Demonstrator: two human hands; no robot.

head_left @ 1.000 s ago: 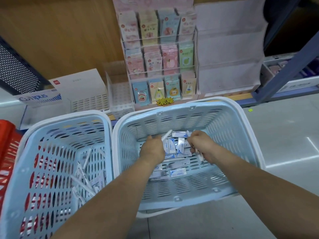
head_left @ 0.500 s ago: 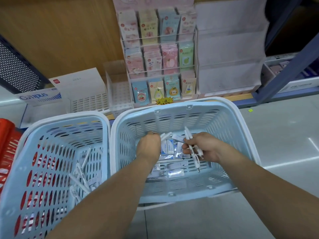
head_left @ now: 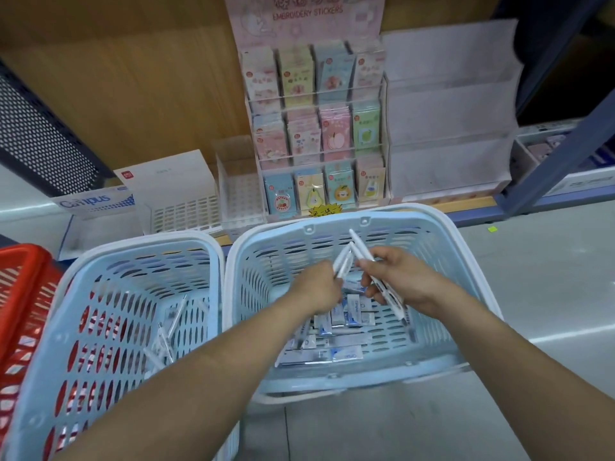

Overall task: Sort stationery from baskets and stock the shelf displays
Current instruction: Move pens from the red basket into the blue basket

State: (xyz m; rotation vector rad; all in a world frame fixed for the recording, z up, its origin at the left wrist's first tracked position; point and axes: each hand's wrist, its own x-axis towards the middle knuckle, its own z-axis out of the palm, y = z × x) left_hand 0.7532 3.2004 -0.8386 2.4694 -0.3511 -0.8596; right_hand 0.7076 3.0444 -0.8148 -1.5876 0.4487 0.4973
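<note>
Through the head camera, we had both hands raised off the pile in the right basket (head_left: 332,217), each closed around pens. Our left hand (head_left: 316,289) gripped a couple of white pens (head_left: 342,261) that stuck up past its knuckles. Our right hand (head_left: 402,282) held a second bundle of pens (head_left: 360,243), the tips crossing just above the left hand's bundle and the tails running out below the palm. Beneath both hands, the small packets (head_left: 349,319) lay on the basket floor.

We judged this handful picked out and ready for the left basket (head_left: 149,242), beside our left forearm, where loose pens (head_left: 166,334) already lay.

Half a second earlier, our left hand was low among the packets with only a pen tip showing beside it. A second earlier, both hands were down in the pile.
</note>
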